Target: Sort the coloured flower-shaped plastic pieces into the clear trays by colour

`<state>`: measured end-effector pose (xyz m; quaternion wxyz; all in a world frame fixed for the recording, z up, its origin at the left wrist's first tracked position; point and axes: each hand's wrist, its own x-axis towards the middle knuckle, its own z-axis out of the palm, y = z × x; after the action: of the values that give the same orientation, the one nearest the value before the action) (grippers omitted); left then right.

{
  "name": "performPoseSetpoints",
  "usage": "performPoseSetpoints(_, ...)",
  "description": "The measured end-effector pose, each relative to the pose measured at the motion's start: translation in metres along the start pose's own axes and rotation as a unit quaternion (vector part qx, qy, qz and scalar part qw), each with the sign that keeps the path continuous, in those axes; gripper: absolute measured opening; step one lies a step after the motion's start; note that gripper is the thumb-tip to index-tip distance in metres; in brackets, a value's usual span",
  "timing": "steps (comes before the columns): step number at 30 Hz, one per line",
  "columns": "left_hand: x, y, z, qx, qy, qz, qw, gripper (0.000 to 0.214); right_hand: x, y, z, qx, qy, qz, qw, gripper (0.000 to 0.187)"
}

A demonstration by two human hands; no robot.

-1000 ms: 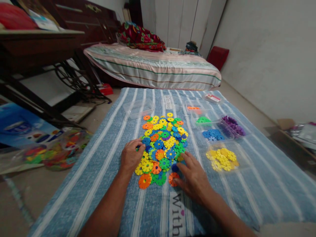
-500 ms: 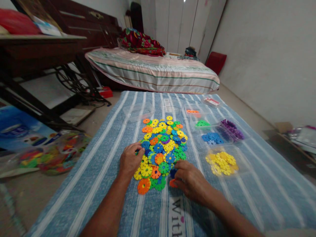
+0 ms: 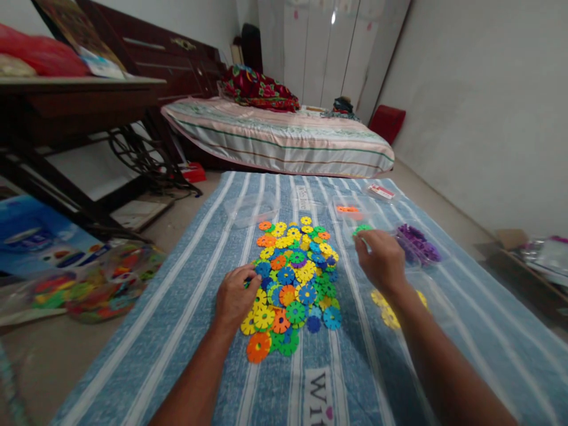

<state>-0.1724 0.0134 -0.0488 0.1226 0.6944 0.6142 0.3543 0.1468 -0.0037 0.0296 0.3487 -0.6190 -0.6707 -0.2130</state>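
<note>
A heap of flat notched plastic discs (image 3: 286, 275) in yellow, orange, blue and green lies on the striped cloth. My left hand (image 3: 236, 293) rests at the heap's left edge, thumb and forefinger curled together beside a blue disc (image 3: 262, 270); whatever is between them is hidden. To the right, my right hand (image 3: 382, 257) is raised over the sorted boxes, fingers drawn together near the green discs (image 3: 361, 229). Its grip is turned away from view. Its forearm partly covers the box of yellow discs (image 3: 387, 310), and the blue discs' box is hidden beneath the hand.
Orange discs (image 3: 348, 210) and purple pieces (image 3: 417, 242) sit in clear boxes. An open clear box (image 3: 252, 208) stands at the far left of the cloth. A small lidded box (image 3: 380, 191) is at the back right. Beyond are a bed (image 3: 284, 139) and a sewing-machine table (image 3: 80, 89).
My right hand has left the heap's lower right edge and moved up and right over the boxes. The orange disc by its fingers is gone from that spot. My left hand stays put.
</note>
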Motion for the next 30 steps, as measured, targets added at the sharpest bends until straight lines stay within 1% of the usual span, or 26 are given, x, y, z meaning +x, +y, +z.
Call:
performPoseSetpoints(3, 0.000, 0.002, -0.001, 0.003, 0.005, 0.002, 1.000, 0.019, -0.029, -0.019, -0.008, 0.041, -0.133, 0.004, 0.990, 0.027)
performPoseSetpoints(6, 0.000, 0.004, -0.002, 0.005, 0.008, 0.002, 1.000, 0.019, -0.050, -0.033, -0.017, 0.068, -0.254, 0.025, 0.965, 0.024)
performPoseSetpoints(9, 0.000, 0.005, -0.002, 0.005, 0.009, 0.002, 1.000, 0.018, -0.064, -0.040, -0.024, 0.075, -0.339, 0.040, 0.937, 0.022)
performPoseSetpoints(12, 0.000, 0.005, -0.001, 0.007, 0.005, 0.000, 1.000, 0.019, -0.076, -0.042, -0.028, 0.065, -0.392, 0.046, 0.916, 0.020)
performPoseSetpoints(14, 0.000, 0.004, 0.000, 0.008, 0.002, -0.001, 1.000, 0.020, -0.082, -0.043, -0.029, 0.066, -0.410, 0.049, 0.909, 0.018)
performPoseSetpoints(18, 0.000, 0.003, 0.000, 0.006, 0.001, -0.002, 1.000, 0.021, -0.092, -0.045, -0.030, 0.083, -0.422, 0.045, 0.902, 0.014)
performPoseSetpoints(23, 0.001, 0.005, -0.001, 0.003, 0.002, -0.008, 1.000, 0.019, -0.099, -0.047, -0.029, 0.098, -0.416, 0.039, 0.903, 0.015)
performPoseSetpoints(30, 0.001, 0.006, -0.001, 0.005, 0.003, -0.009, 1.000, 0.019, -0.099, -0.048, -0.028, 0.093, -0.420, 0.045, 0.902, 0.015)
